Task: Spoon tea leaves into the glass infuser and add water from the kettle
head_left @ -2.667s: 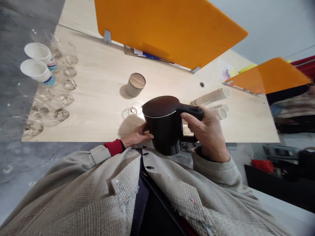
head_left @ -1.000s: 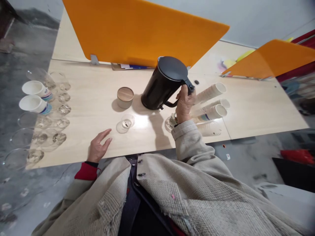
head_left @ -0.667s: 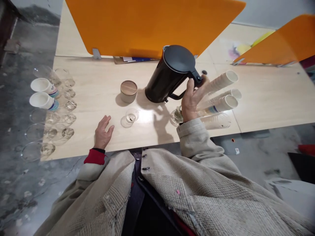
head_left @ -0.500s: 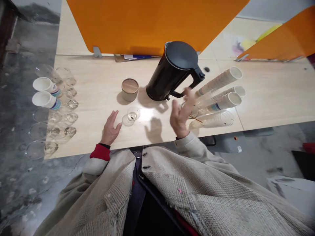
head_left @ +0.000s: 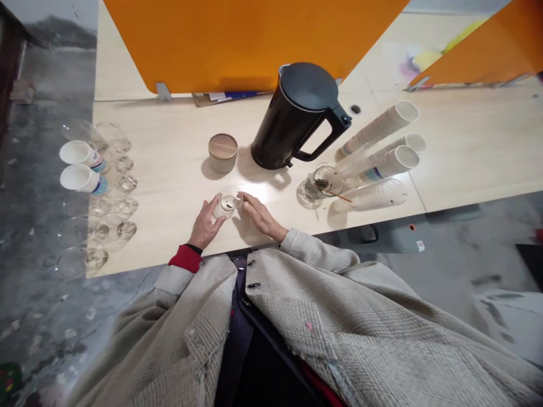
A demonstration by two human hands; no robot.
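Observation:
A small clear cup [head_left: 228,204] with dark bits at its bottom stands near the table's front edge, between my hands. My left hand [head_left: 206,224] curves round its left side, thumb in front and fingers behind. Against the cup's right rim rest the fingertips of my right hand [head_left: 261,216], its fingers fairly straight and close together. Behind the cup sits a small round canister [head_left: 223,154] with a wooden lid. The black kettle [head_left: 292,116] stands farther back to the right, lid down, handle toward the right. A ribbed glass [head_left: 328,180] holding dark leaves has a thin brown stick across it.
Paper cups [head_left: 82,178] and several clear cups [head_left: 121,232] line the table's left edge. Stacked paper cups [head_left: 382,127] and stacked clear cups [head_left: 373,195] lie slanting at the right. An orange divider [head_left: 254,45] runs along the back, with flat papers [head_left: 231,97] at its foot.
My right hand has come away from beside the kettle handle, moving left to the small clear cup. My left hand has moved right and closed round the cup. The ribbed glass is now uncovered.

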